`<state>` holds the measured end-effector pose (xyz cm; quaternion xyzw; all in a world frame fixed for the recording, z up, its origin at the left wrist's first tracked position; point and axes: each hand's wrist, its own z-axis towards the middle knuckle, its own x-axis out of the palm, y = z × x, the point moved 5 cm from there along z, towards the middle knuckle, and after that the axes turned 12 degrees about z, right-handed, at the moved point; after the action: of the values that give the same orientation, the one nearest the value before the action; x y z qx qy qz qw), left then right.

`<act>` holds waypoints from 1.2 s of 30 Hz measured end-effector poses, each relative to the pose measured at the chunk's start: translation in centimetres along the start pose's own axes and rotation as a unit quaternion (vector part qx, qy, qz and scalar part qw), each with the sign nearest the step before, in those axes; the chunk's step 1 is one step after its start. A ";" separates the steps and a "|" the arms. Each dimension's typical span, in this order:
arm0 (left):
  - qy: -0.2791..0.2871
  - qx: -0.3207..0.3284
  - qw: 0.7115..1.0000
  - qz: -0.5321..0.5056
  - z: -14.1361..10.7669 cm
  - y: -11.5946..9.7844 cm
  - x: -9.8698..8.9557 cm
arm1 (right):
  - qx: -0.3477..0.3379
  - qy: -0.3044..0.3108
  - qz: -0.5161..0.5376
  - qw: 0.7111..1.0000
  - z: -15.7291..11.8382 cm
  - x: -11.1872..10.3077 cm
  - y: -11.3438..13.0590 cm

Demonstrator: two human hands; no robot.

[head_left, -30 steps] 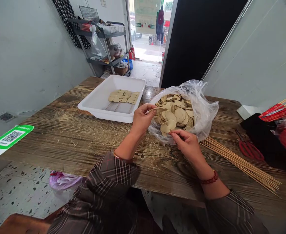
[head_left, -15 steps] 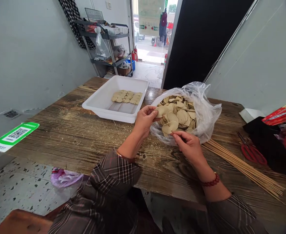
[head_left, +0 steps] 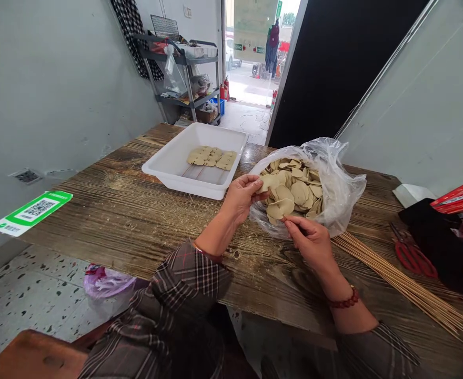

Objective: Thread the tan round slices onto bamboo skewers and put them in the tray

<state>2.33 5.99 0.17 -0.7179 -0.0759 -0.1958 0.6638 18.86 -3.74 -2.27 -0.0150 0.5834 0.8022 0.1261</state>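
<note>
Between thumb and fingers my left hand (head_left: 242,198) pinches a pale round slice (head_left: 270,182) over the near left side of a clear plastic bag (head_left: 336,197). Many similar tan slices (head_left: 300,193) lie in the open bag. My right hand (head_left: 310,239) is closed on the end of a thin stick at the bag's near edge; a slice (head_left: 281,209) is on the stick's other end. Most of the stick is hidden. To the left, a white tray (head_left: 168,176) contains skewered slices (head_left: 211,158) lying flat, with their sticks towards the near side.
Thin wooden sticks (head_left: 405,279) lie in a bundle right of my right hand. Red-handled scissors (head_left: 416,259) and a black cloth or bag (head_left: 440,247) are farther right. A green-and-white code card (head_left: 38,210) is at the table's left edge. A shelf cart (head_left: 184,79) stands behind.
The whole view has shifted slightly, so the table and objects appear farther right. Both hands keep their grips and stay at the bag with little movement relative to it.
</note>
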 end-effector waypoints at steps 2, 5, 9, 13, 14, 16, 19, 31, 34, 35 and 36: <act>0.003 0.000 1.000 0.000 0.0 0.0 0.1 | 0.000 0.002 0.004 1.000 0.0 0.0 0.0; 0.007 0.011 1.000 0.017 -0.1 0.0 0.3 | 0.003 0.003 0.008 1.000 0.0 0.1 0.0; 0.017 0.041 0.998 0.047 -0.3 0.0 0.6 | 0.004 -0.004 0.006 1.000 0.0 0.0 -0.1; 0.012 0.069 0.995 0.069 -0.2 0.0 0.5 | 0.008 -0.008 0.008 1.000 0.1 0.0 0.0; 0.007 0.076 0.994 0.074 -0.1 -0.1 0.4 | 0.009 -0.009 0.007 1.000 0.1 0.0 0.0; 0.000 0.088 0.992 0.091 0.0 -0.1 0.2 | 0.008 -0.012 0.006 1.000 0.1 -0.1 0.1; -0.007 0.104 0.987 0.124 0.2 -0.2 0.0 | 0.006 -0.012 0.009 1.000 0.1 -0.1 0.1; 0.009 0.138 0.968 0.210 0.3 -0.5 0.2 | 0.013 -0.003 0.016 1.000 0.3 0.1 -0.2; 0.029 0.133 0.966 0.219 0.2 -0.6 0.5 | 0.023 -0.004 0.027 0.999 0.3 0.0 -0.3; 0.036 0.130 0.966 0.220 0.1 -0.6 0.5 | 0.031 -0.005 0.035 0.999 0.4 0.0 -0.4; 0.043 0.126 0.967 0.219 0.1 -0.6 0.6 | 0.042 -0.005 0.045 0.998 0.4 0.0 -0.5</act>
<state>2.67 6.04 0.92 -0.6186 0.0877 -0.0656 0.7781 18.97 -3.26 -2.60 0.0206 0.6162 0.7819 0.0927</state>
